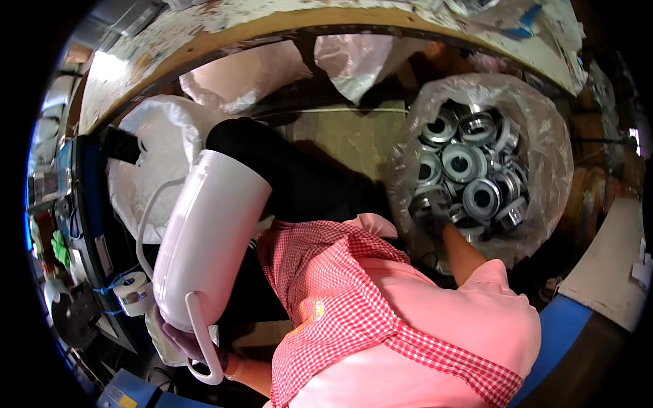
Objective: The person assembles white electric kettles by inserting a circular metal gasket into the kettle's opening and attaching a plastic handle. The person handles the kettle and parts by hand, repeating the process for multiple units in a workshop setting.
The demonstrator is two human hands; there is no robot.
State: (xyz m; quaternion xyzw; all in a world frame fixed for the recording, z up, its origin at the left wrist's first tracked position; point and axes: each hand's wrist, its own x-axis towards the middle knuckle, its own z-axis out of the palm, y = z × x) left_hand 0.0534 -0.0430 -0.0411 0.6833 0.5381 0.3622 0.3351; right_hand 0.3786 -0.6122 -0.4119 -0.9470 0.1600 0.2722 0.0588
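A tall white jug-like body (207, 224) leans in front of me on the left, its wide end up. It has a thick loop handle near its lower end and a thin curved handle on its left side. My left hand (182, 342), in a purplish glove, is closed around its lower end, fingers partly hidden behind it. On the right, my right hand (434, 212) reaches into a clear plastic bag (547, 163) of grey and silver ring-shaped parts (464, 163). That hand is dark among the parts, and its fingers cannot be made out.
A white sack (126, 180) stands behind the jug body. More white bags (248, 75) sit under the worn bench edge (272, 26). A tape roll (132, 292) hangs at the left by a dark-framed unit. At the right is a blue surface (558, 340).
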